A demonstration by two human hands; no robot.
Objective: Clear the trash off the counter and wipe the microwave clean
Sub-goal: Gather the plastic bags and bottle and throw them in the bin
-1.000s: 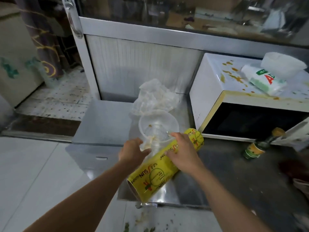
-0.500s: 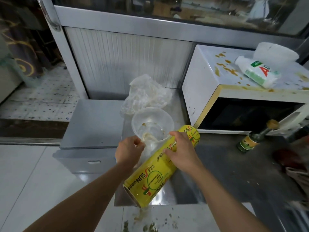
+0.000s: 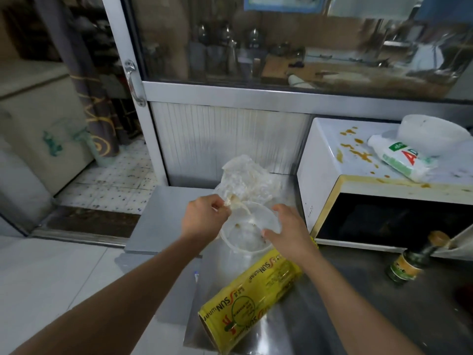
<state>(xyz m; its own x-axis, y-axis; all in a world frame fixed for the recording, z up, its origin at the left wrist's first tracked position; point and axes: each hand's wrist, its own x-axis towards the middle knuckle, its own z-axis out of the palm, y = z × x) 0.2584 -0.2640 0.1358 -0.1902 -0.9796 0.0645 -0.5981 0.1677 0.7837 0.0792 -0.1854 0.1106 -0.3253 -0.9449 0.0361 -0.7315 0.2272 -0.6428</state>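
Both hands work at the clear plastic bowl on the steel counter, just left of the microwave. The left hand pinches a scrap of soiled wrapping between thumb and fingertips above the bowl's far rim, likely to drop it inside so the loose trash travels as one load. The right hand curls over the near right rim with its thumb against the wall, apparently steadying the light bowl so it does not skid. A crumpled plastic bag lies just behind the bowl, touching it, probably next to be gathered. The yellow wrap roll lies free on the counter near its front edge, under the right forearm. Orange splatters mark the microwave top beside a white pouch, so wiping seems not yet begun.
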